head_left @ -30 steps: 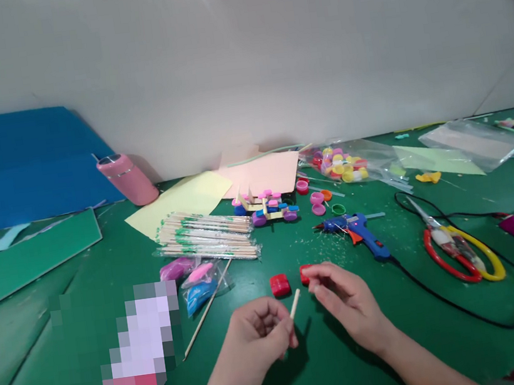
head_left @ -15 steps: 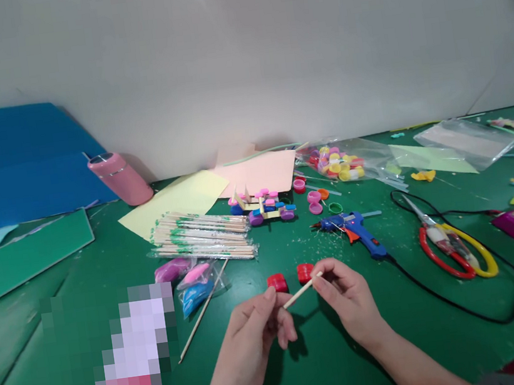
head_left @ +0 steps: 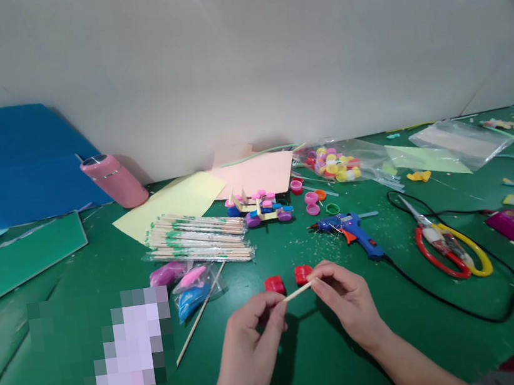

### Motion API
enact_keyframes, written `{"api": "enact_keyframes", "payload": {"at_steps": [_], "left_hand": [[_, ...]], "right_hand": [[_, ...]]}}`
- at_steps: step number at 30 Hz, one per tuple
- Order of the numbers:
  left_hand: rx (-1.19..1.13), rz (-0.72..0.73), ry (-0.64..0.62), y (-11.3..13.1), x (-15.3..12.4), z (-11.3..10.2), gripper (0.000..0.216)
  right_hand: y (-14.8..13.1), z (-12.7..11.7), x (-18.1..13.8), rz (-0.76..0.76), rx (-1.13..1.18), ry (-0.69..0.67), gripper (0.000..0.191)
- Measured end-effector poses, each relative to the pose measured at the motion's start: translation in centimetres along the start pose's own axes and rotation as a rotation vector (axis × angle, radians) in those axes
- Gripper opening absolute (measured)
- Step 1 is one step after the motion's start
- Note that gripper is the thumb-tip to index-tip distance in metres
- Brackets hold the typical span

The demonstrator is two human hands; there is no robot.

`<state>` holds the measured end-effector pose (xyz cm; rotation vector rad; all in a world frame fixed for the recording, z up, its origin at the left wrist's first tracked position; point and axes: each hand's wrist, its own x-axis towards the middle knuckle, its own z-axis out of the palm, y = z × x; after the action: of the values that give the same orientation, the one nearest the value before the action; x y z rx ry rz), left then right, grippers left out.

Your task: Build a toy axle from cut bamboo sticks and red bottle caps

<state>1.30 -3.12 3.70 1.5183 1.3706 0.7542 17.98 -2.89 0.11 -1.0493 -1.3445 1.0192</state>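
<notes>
- Your left hand (head_left: 256, 331): thumb and bent fingers pinching one end of a short, pale stick.
- Your right hand (head_left: 349, 300): thumb and forefinger tips pinching the other end.
- Short stick (head_left: 297, 292): one, held between your two hands above the green table (head_left: 336, 365), slanting slightly upward toward your right.
- Red pieces: two, side by side with a gap between, just beyond the stick; the left-hand one (head_left: 274, 284) near your left fingertips, the right-hand one (head_left: 302, 274) close by your right fingertips, whether touching you cannot be told.
- Long thin stick (head_left: 200, 320): one, lying aslant on the table, to the left of your left hand, its upper part by a clear bag (head_left: 193, 299) with pink and blue contents.
- Wrapped stick bundle (head_left: 199, 241): beyond that bag, tips marked green.
- Small wheeled models (head_left: 266, 211): in blue, pink and purple, set beyond the red pieces, right of the bundle.
- Glue gun (head_left: 357, 233): blue with orange trigger, on its side beyond your right hand, nozzle pointing left.
- Scissors (head_left: 449, 252): one red handle, one yellow, lying right of the glue gun, ringed partly by a black cord (head_left: 447, 307).
- Pink tumbler (head_left: 116, 182): standing at the back left, before the blue board (head_left: 7, 168).
</notes>
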Motion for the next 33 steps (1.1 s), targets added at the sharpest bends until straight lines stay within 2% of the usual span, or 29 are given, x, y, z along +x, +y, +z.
{"api": "enact_keyframes", "payload": {"at_steps": [5, 12, 17, 19, 21, 23, 25, 33], "left_hand": [[0.069, 0.042, -0.009, 0.4, 0.0, -0.1, 0.020], [0.130, 0.101, -0.017, 0.5, 0.0, -0.3, 0.021], [0.165, 0.119, -0.027, 0.3, 0.1, -0.6, 0.022], [0.174, 0.129, -0.011, 0.0, 0.3, -0.7, 0.019], [0.216, 0.137, 0.049, -0.5, 0.6, -0.9, 0.018], [0.311, 0.145, 0.116, -1.2, 1.0, -1.1, 0.031], [0.400, 0.170, 0.099, -1.9, 1.6, -1.3, 0.041], [0.519, 0.266, -0.028, -3.1, 3.7, -0.7, 0.039]], "right_hand": [[0.0, -0.2, 0.1, -0.026, -0.030, 0.008, 0.013], [-0.2, -0.3, 0.4, -0.240, -0.246, -0.119, 0.016], [-0.2, -0.6, 0.5, -0.288, -0.401, -0.171, 0.014], [-0.2, -0.9, 0.7, -0.276, -0.429, -0.165, 0.013], [-0.1, -1.3, 1.0, -0.226, -0.428, -0.088, 0.011], [0.0, -1.7, 1.3, -0.158, -0.416, 0.027, 0.009], [0.2, -2.2, 1.6, -0.107, -0.412, 0.097, 0.009], [1.0, -2.3, 1.6, -0.018, -0.428, 0.046, 0.012]]}}
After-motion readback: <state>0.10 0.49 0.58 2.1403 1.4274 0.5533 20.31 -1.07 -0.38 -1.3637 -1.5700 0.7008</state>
